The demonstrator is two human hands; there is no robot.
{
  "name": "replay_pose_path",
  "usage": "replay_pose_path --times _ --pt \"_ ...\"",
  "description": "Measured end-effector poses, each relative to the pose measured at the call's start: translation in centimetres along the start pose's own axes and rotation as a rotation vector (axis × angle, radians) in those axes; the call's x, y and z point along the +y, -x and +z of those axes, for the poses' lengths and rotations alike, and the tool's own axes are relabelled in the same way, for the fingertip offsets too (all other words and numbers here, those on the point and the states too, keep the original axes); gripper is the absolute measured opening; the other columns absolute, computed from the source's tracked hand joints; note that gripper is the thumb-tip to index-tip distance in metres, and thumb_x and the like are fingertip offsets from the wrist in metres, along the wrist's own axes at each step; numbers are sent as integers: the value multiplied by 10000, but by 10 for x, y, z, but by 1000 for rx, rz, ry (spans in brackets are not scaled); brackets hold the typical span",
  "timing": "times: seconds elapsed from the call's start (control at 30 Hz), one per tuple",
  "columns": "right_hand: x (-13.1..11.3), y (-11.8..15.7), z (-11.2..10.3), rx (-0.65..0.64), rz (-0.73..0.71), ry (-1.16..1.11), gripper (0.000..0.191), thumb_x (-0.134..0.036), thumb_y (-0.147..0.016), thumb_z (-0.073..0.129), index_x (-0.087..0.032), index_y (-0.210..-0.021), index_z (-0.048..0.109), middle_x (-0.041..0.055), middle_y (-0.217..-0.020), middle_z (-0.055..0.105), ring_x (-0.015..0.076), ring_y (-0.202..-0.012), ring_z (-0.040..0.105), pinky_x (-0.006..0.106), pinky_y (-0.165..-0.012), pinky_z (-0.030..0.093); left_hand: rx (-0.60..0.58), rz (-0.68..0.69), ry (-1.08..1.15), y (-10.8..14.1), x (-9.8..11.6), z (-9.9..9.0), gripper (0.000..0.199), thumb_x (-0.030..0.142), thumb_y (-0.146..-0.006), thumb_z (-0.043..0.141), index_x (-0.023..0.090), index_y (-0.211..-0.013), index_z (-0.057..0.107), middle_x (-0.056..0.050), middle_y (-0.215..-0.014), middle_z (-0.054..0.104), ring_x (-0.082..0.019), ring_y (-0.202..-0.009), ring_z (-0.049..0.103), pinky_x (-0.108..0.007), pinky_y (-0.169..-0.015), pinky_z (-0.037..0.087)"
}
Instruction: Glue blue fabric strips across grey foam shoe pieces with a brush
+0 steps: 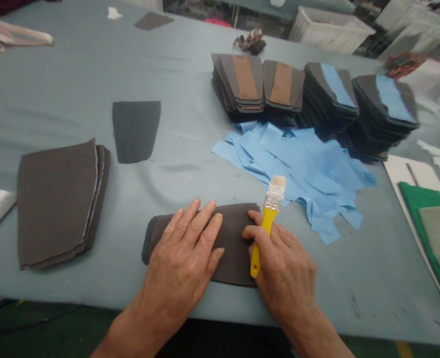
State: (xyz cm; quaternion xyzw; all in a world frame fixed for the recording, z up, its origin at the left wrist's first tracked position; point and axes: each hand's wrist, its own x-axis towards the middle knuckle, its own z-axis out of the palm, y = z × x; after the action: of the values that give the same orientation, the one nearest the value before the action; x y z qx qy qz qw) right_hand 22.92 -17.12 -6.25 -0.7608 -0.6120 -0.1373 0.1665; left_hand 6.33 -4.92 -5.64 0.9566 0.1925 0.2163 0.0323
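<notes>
My left hand (184, 253) lies flat, fingers stretched out, on a dark brown fabric piece (233, 238) near the table's front edge. A darker end shows at the left of that piece. In my right hand (285, 263) is a paintbrush (267, 228) with a yellow handle, its pale bristles pointing away from me. The right fingertips also touch the fabric's right edge. Just beyond the brush is a loose heap of light blue strips (298, 159). What lies under my left palm is hidden.
A stack of larger brown pieces (57, 204) lies at left, with a single dark piece (136, 132) behind it. Several tall stacks (238, 82) topped with brown or blue strips stand at the back right. Green material (423, 199) lies at the right edge; a white bin (330, 30) stands beyond.
</notes>
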Motion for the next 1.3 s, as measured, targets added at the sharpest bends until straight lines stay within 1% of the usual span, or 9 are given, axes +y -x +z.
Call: replay_pose_path --times 0.17,0.43,0.57,0.67,0.77,0.87,0.97,1.13,1.3 --pt "-1 1 2 8 8 0 199 -107 -1072 430 -232 -1023 576 114 -1310 739 295 -1053 706 395 -928 486 -78 4 -49 -3 -3 18 496 305 -1094 404 37 -1489 539 -182 -1596 558 -366 -1475 549 -549 -1165 522" --pt "1 2 -2 -22 9 -36 159 -116 -1042 467 -228 -1059 579 119 -1370 717 315 -1079 702 451 -960 512 -92 -34 -34 -3 0 19 518 318 -1098 365 37 -1461 604 -172 -1566 587 -347 -1452 579 -523 -1183 528" --pt "-8 -8 -3 55 53 -177 113 -118 -1048 535 -219 -1074 578 137 -1360 717 275 -1168 707 434 -1023 537 -100 -39 -20 -2 0 20 524 313 -1094 375 42 -1493 580 -170 -1578 575 -341 -1458 573 -514 -1194 518" --pt "-22 -18 4 120 84 -324 56 -173 -1065 568 -214 -1103 570 156 -1364 711 252 -1257 690 418 -1053 554 -86 -37 -30 -1 0 22 535 309 -1098 340 36 -1487 586 -175 -1566 587 -342 -1449 582 -508 -1188 518" --pt "-34 -24 15 83 90 -390 59 -238 -1089 542 -216 -1134 572 162 -1383 699 269 -1320 655 480 -1097 544 -47 -19 -42 -1 0 24 541 252 -1094 277 36 -1442 631 -168 -1530 625 -332 -1426 605 -492 -1183 511" --pt "-39 -23 24 38 104 -388 111 -283 -1106 524 -216 -1175 579 159 -1397 690 291 -1346 630 555 -1139 507 -22 -22 -31 -1 1 26 540 218 -1089 264 51 -1441 639 -144 -1523 637 -310 -1427 604 -465 -1198 488" --pt "-35 -16 26 27 103 -389 158 -298 -1108 522 -211 -1231 570 167 -1442 658 300 -1375 603 580 -1143 495 -29 -41 -24 0 2 26 544 227 -1090 268 43 -1475 606 -147 -1533 627 -309 -1434 598 -462 -1200 484" --pt "-22 -7 24 7 112 -375 150 -292 -1091 549 -217 -1221 548 181 -1504 612 310 -1439 546 600 -1165 473 -71 -66 -14 0 3 26 529 281 -1101 308 54 -1481 598 -153 -1565 596 -315 -1461 572 -477 -1205 490" --pt "-13 -2 23 -38 117 -334 167 -227 -1075 536 -220 -1242 531 197 -1545 572 312 -1475 512 587 -1171 470 -100 -53 -13 0 2 23 532 304 -1113 316 43 -1501 568 -166 -1593 563 -328 -1476 556 -498 -1208 494"
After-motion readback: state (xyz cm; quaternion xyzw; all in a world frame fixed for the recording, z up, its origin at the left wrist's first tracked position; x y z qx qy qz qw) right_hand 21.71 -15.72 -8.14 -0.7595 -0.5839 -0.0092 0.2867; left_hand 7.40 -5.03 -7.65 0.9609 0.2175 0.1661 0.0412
